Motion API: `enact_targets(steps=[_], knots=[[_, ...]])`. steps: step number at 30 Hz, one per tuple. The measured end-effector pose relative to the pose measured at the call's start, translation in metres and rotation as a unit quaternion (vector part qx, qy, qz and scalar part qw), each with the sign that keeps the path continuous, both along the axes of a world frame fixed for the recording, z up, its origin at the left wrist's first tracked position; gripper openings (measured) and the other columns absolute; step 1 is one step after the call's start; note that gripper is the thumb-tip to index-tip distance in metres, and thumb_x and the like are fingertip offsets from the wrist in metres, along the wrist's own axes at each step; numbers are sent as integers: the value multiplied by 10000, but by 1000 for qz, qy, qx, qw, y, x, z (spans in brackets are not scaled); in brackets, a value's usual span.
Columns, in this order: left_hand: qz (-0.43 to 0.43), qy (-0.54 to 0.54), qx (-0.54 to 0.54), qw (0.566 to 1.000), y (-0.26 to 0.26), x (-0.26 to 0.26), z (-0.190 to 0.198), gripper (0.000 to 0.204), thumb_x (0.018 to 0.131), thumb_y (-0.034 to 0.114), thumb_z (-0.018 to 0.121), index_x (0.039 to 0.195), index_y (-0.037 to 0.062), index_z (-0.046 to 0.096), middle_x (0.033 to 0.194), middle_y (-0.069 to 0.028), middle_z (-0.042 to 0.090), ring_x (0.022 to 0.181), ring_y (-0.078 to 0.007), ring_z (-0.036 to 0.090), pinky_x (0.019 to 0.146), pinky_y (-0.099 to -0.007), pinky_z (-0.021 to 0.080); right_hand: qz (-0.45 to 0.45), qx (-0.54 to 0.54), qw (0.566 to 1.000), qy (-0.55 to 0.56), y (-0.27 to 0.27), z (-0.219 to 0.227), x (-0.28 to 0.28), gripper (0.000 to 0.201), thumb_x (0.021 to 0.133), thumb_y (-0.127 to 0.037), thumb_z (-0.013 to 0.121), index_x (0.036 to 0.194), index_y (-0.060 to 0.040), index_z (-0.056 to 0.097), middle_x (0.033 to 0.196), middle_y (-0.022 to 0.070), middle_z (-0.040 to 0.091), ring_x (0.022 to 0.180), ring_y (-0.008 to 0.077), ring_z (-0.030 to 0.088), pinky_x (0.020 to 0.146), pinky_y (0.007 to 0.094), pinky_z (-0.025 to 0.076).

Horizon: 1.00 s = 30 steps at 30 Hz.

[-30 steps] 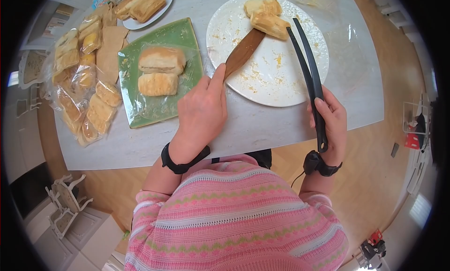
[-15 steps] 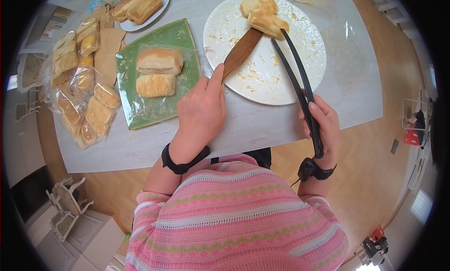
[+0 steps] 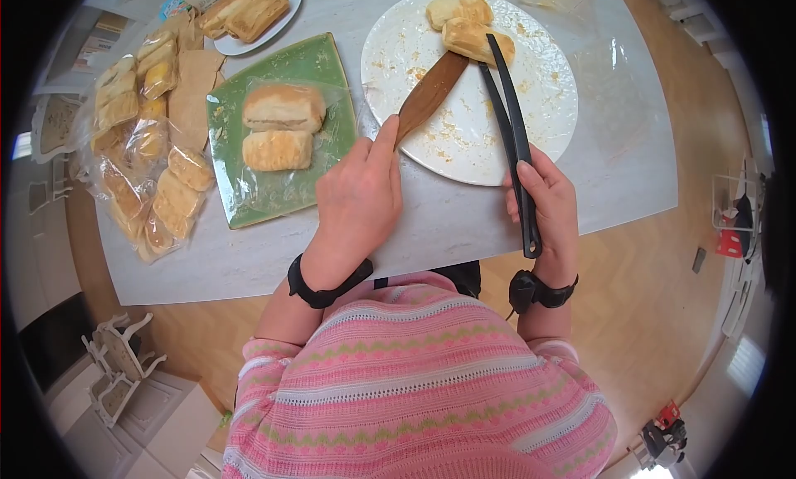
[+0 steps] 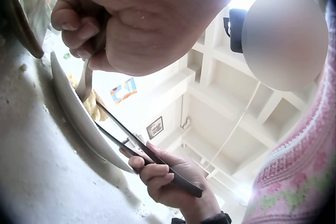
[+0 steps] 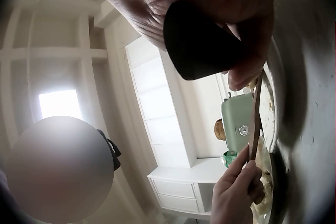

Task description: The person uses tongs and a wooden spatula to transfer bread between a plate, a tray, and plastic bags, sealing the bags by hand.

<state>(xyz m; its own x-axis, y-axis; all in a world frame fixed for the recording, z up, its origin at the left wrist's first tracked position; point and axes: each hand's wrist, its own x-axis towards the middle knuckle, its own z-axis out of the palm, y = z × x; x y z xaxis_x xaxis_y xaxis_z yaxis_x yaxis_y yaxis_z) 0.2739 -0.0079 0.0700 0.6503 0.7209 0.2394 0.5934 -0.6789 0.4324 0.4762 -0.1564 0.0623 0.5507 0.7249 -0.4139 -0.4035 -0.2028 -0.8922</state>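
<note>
My left hand (image 3: pixel 361 189) grips a wooden spatula (image 3: pixel 427 99), its blade end at the lower edge of a golden pastry (image 3: pixel 466 39) on the large white plate (image 3: pixel 543 118). Behind that one lies a second pastry (image 3: pixel 458 12), partly overlapped. My right hand (image 3: pixel 549 204) holds black tongs (image 3: pixel 512 122) along their handle. In the head view, one tong arm crosses over the right end of the nearer pastry and the other reaches its lower edge. The left wrist view shows both tong arms (image 4: pixel 126 134) apart, pointing at the pastry. Crumbs are scattered over the plate.
Left of the white plate, a green square plate (image 3: pixel 228 193) bears two bread pieces (image 3: pixel 282 129) on clear film. Further left are bagged pastries (image 3: pixel 137 139) and brown paper (image 3: pixel 193 89). A small white plate (image 3: pixel 290 10) of toasted pastries stands at the back.
My right hand has moved left with the tongs, whose tips have come over and beside the nearer pastry. My left hand and the spatula stay nearly still.
</note>
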Motion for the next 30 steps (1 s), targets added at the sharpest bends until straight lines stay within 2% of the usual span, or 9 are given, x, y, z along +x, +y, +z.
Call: enact_targets(steps=[2,5,7,14,19,22,26,29,30], knots=[[0,-5,-4,1000,0,0,-1,446,917,87,615,1362,118,590,808,-113,603,667,-312,622,572,-420,485,-4,0,1000,-1,-1,-1,0,487,983,-176,645,1408,25,520,815,45,649,546,87,591,459,210,464],[-14,-15,12,1000,1,1,-3,438,902,94,635,1337,65,594,766,-115,595,618,-317,637,530,-434,502,-14,-5,1000,-15,-3,0,0,494,975,-143,653,1419,22,512,822,47,649,550,89,593,463,211,465],[-2,1,-31,1000,0,2,-2,429,919,112,611,1348,104,594,842,-131,636,698,-337,642,596,-440,499,-21,7,1000,-16,-6,1,1,490,975,-127,650,1421,19,511,825,49,649,548,90,593,466,213,467],[-13,-11,-50,999,-2,14,-5,439,911,116,620,1347,77,582,862,-137,650,717,-346,652,619,-443,518,-38,32,998,-34,-16,-3,5,484,979,-123,645,1422,18,512,834,57,652,549,93,593,475,218,472],[-40,-30,-6,999,-1,30,-15,446,894,118,647,1331,70,575,1054,-139,635,772,-342,670,661,-438,546,-52,33,997,-40,-16,2,5,479,982,-126,637,1422,18,513,832,58,650,549,97,593,475,219,469],[-45,-22,-17,999,-3,31,-10,464,889,125,660,1340,72,561,1136,-129,625,828,-338,681,683,-426,555,-48,41,997,-37,-18,4,6,487,980,-134,642,1424,17,512,833,63,652,550,99,594,474,219,467],[-40,-33,-46,998,-6,21,-2,447,872,128,689,1304,67,595,1161,-122,640,860,-336,685,700,-408,559,-38,38,998,-38,-20,5,5,492,978,-128,641,1429,17,507,838,70,655,550,100,595,470,224,464],[-45,-104,32,993,-7,6,-3,417,842,114,721,1248,62,641,1169,-117,648,821,-308,686,696,-370,557,-20,38,999,-29,-21,9,-1,494,976,-112,633,1434,18,501,843,72,659,551,99,593,464,227,459],[-62,-157,71,983,-7,0,-6,407,827,103,732,1224,60,657,1155,-115,653,841,-305,679,716,-367,553,-9,32,999,-29,-21,11,-3,496,975,-101,628,1438,20,496,845,73,659,550,98,592,462,224,458]])
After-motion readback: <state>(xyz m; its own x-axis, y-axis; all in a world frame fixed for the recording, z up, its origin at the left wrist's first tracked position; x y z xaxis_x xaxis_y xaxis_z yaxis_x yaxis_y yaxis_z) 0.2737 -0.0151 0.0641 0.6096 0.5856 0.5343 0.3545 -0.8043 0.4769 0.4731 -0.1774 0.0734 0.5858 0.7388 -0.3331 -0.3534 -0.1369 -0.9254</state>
